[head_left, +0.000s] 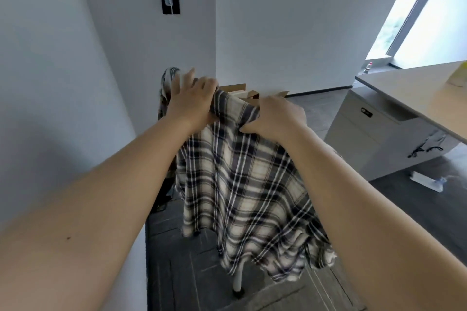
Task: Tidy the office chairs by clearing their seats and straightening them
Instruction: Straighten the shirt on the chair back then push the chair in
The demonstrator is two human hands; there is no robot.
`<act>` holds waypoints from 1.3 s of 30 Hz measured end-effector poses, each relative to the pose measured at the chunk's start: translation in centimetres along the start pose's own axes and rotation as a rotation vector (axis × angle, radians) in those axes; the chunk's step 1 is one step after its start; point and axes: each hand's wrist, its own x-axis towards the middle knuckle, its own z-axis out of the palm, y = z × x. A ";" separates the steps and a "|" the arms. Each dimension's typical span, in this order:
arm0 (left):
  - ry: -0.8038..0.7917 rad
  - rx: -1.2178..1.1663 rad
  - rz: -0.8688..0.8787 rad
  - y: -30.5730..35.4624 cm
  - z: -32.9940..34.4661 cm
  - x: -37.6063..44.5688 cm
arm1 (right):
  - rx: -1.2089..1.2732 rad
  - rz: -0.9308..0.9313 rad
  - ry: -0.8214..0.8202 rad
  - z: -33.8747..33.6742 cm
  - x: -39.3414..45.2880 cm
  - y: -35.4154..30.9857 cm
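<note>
A black-and-cream plaid shirt [242,184] hangs in front of me, draped over something that it almost fully hides. Only a white leg with a black foot [238,283] shows below its hem. My left hand [189,101] rests on the shirt's top left part, fingers spread and blurred. My right hand [275,116] pinches the fabric at the top right edge. A further piece of the plaid cloth [168,81] hangs down behind my left hand.
A white wall with a black socket plate [170,3] stands close on the left. Cardboard boxes [250,93] sit behind the shirt. A light desk [414,93] with a white drawer cabinet [358,129] is on the right, with a window [414,12] beyond. The floor is dark carpet.
</note>
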 end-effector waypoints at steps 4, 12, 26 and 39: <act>-0.008 -0.057 0.155 0.9 -0.4 1.0 | -0.066 0.018 0.162 0.4 -1.5 1.5; 0.009 -0.116 0.291 4.2 0.3 1.7 | -0.009 0.124 0.206 -0.6 -3.2 5.5; 0.007 -0.129 0.406 5.1 0.4 2.3 | 0.027 0.222 0.200 -0.5 -4.3 5.9; -0.019 -0.204 0.618 10.0 1.5 5.0 | -0.033 0.445 0.259 -1.1 -6.5 8.6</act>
